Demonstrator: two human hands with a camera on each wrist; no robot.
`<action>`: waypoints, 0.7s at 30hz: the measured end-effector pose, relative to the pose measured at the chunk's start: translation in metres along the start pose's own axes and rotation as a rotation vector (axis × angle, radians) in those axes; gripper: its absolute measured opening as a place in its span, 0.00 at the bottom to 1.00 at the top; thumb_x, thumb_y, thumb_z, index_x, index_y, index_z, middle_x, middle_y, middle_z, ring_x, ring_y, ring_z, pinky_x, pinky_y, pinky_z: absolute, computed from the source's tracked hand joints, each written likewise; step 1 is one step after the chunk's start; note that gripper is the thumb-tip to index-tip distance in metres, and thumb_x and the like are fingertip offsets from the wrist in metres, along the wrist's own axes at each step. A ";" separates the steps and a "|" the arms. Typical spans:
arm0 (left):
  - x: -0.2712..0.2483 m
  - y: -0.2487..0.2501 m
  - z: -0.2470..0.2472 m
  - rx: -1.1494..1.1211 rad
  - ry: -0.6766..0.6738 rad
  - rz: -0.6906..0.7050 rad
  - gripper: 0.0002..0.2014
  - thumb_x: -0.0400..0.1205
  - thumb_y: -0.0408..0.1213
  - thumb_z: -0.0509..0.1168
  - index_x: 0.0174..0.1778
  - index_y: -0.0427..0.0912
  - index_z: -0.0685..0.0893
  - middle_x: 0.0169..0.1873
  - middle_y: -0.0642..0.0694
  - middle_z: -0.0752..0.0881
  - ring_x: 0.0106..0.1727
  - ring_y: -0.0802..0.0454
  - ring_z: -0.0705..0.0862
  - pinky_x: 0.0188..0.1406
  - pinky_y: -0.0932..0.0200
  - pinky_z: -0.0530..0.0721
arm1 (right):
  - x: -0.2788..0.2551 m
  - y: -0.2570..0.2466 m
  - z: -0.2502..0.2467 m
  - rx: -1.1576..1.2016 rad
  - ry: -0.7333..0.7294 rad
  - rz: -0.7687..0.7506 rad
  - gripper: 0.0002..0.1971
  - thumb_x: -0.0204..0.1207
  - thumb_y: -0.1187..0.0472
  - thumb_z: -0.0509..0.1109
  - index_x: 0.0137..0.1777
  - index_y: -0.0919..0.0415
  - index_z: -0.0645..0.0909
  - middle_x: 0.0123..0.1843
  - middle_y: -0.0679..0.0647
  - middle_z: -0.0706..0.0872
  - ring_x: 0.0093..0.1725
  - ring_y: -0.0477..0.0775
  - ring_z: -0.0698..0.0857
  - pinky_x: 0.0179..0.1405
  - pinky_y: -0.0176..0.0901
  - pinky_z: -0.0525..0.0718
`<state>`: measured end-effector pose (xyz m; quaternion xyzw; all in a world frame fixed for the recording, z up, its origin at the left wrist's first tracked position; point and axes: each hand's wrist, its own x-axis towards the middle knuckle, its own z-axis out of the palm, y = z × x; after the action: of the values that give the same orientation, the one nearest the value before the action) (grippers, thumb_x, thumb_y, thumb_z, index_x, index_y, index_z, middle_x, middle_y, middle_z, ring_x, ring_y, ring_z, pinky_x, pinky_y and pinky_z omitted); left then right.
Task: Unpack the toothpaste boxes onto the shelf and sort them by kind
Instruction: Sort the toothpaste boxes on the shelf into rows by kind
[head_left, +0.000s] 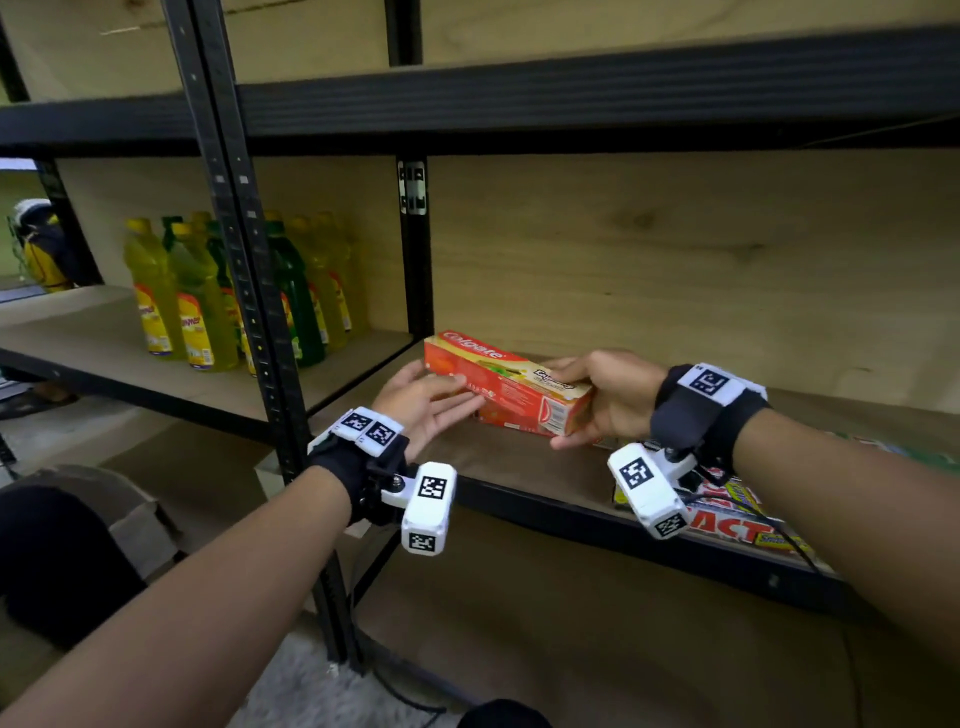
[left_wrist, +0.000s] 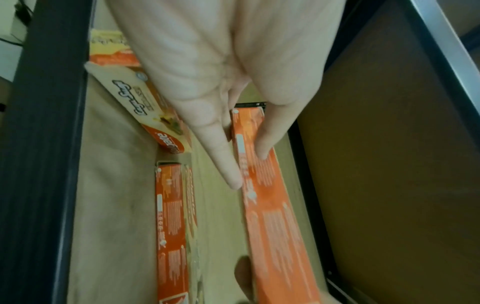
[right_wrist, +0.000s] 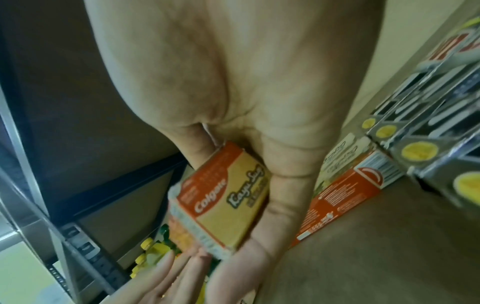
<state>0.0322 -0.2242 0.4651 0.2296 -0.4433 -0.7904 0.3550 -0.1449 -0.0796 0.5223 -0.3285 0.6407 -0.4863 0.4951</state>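
Observation:
An orange-red Colgate toothpaste box (head_left: 493, 371) is held just above the wooden shelf board (head_left: 519, 467), its far end near the black back post. My right hand (head_left: 571, 405) grips its near end (right_wrist: 223, 205), thumb on one side and fingers on the other. The straight fingers of my left hand (head_left: 441, 395) lie flat along the box's long side (left_wrist: 270, 205). A second orange box (head_left: 511, 420) lies on the shelf under the held one. More orange boxes (left_wrist: 168, 226) lie beside it in the left wrist view.
Boxes of another kind, red and yellow (head_left: 727, 514), lie at the shelf front under my right wrist; grey boxes with yellow circles (right_wrist: 415, 148) show on the right. Yellow and green bottles (head_left: 197, 301) fill the left bay behind a black upright (head_left: 249, 291). A cardboard carton (head_left: 130, 514) sits low left.

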 end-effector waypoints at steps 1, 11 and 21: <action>0.000 0.000 -0.003 0.000 0.001 0.010 0.31 0.76 0.18 0.70 0.75 0.36 0.71 0.62 0.29 0.85 0.58 0.34 0.88 0.50 0.47 0.90 | -0.002 0.001 -0.003 -0.019 0.020 0.008 0.16 0.86 0.62 0.60 0.72 0.60 0.77 0.57 0.63 0.85 0.48 0.61 0.87 0.33 0.54 0.90; 0.014 -0.020 -0.021 0.347 0.130 -0.064 0.30 0.77 0.22 0.71 0.76 0.37 0.73 0.65 0.32 0.83 0.60 0.38 0.86 0.57 0.48 0.87 | 0.005 0.014 -0.020 -0.934 0.162 -0.016 0.34 0.70 0.63 0.80 0.75 0.54 0.72 0.59 0.56 0.83 0.46 0.55 0.88 0.46 0.46 0.91; 0.036 -0.036 -0.001 0.719 0.230 -0.045 0.28 0.78 0.29 0.74 0.74 0.37 0.76 0.51 0.40 0.85 0.50 0.43 0.86 0.59 0.48 0.86 | 0.025 0.025 -0.029 -1.372 0.345 -0.063 0.41 0.68 0.49 0.81 0.80 0.55 0.70 0.80 0.53 0.71 0.76 0.56 0.72 0.71 0.43 0.74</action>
<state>-0.0031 -0.2394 0.4322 0.4364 -0.6444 -0.5612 0.2818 -0.1785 -0.0856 0.4919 -0.5029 0.8621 -0.0319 0.0537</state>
